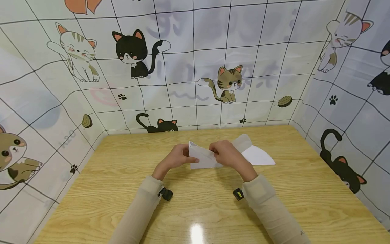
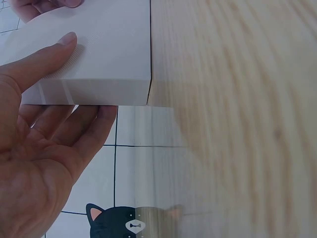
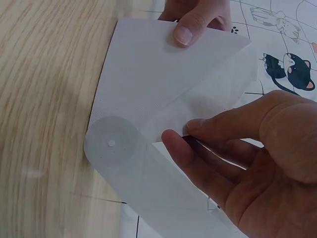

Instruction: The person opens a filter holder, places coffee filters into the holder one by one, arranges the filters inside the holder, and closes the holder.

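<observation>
A white folded paper box (image 1: 203,160) stands upright on the table, its slanted top edge rising to the left. My left hand (image 1: 177,156) grips its left end, thumb on the near face and fingers behind, as the left wrist view shows. With thumb and forefinger, my right hand (image 1: 226,154) pinches the edge of a paper flap near the box's middle. A rounded white flap (image 1: 259,156) spreads out to the right, beside a greyer flap (image 1: 242,143). In the right wrist view, a round translucent patch (image 3: 111,144) marks one corner of the box.
The wooden table (image 1: 195,200) ends at a white cloth backdrop (image 1: 182,98) printed with cartoon cats and grid lines. Similar cloth walls rise on both sides. Each wrist carries a small black camera (image 1: 166,194).
</observation>
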Action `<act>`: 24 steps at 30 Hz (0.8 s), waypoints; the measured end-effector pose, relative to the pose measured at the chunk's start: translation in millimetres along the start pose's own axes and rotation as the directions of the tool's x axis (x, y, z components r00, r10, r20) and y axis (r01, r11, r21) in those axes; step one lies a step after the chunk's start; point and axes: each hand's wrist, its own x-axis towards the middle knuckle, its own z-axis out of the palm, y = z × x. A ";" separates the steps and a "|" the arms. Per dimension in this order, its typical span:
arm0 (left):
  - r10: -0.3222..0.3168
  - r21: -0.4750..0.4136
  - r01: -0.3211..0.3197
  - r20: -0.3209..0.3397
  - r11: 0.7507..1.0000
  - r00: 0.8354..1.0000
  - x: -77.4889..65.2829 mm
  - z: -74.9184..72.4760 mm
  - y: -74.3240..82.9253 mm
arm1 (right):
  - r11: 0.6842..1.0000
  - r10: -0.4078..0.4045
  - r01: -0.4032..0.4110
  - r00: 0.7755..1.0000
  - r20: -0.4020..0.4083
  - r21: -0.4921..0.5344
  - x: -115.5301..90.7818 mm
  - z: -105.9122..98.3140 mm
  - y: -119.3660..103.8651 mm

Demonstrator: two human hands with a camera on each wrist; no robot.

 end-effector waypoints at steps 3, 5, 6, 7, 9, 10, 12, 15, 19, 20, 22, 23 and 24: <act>-0.009 0.004 0.009 -0.002 1.000 1.000 -1.0 0.0 0.8 | 1.000 0.000 0.000 1.000 0.011 0.000 -0.2 1.3 -1.2; -0.014 0.007 0.014 -0.002 1.000 1.000 -1.4 0.0 1.0 | 1.000 -0.003 0.003 1.000 0.018 0.000 0.0 2.3 -1.4; -0.014 0.009 0.014 -0.002 1.000 1.000 -1.4 0.0 1.0 | 1.000 -0.003 0.004 1.000 0.020 0.000 0.0 2.7 -1.5; -0.014 0.009 0.014 -0.001 1.000 1.000 -1.4 0.0 0.8 | 1.000 -0.005 0.005 1.000 0.023 0.001 0.0 3.1 -1.4; -0.012 0.008 0.012 0.000 1.000 1.000 -1.4 0.1 0.6 | 1.000 -0.004 0.004 1.000 0.030 0.004 0.0 3.8 -1.4; -0.011 0.008 0.011 0.001 1.000 1.000 -1.4 0.0 0.5 | 1.000 -0.003 0.003 0.999 0.034 0.006 0.1 4.2 -1.3; -0.008 0.008 0.008 0.003 1.000 1.000 -1.3 0.0 0.3 | 1.000 -0.002 0.001 0.999 0.043 0.008 0.0 4.6 -1.5; -0.004 0.006 0.004 0.005 1.000 1.000 -0.9 0.0 -0.3 | 1.000 -0.007 0.007 0.999 0.054 0.005 0.3 5.0 -1.6; 0.002 0.004 -0.002 0.008 1.000 1.000 0.0 0.1 -1.1 | 1.000 -0.024 0.025 0.998 0.063 -0.005 0.8 5.7 -1.1; 0.003 0.002 -0.003 0.008 1.000 1.000 0.1 0.1 -1.2 | 1.000 -0.028 0.028 0.997 0.067 -0.007 0.8 5.9 -0.9; 0.005 -0.001 -0.005 0.008 1.000 1.000 0.2 0.1 -0.8 | 0.999 -0.030 0.031 0.997 0.074 -0.010 1.0 6.7 -0.3; 0.005 -0.003 -0.005 0.009 1.000 1.000 0.2 0.0 -0.5 | 0.999 -0.029 0.030 0.997 0.078 -0.011 1.1 7.2 0.1; 0.005 -0.005 -0.005 0.011 1.000 1.000 0.2 -0.1 -0.3 | 1.000 -0.027 0.028 0.996 0.083 -0.009 1.1 7.6 0.3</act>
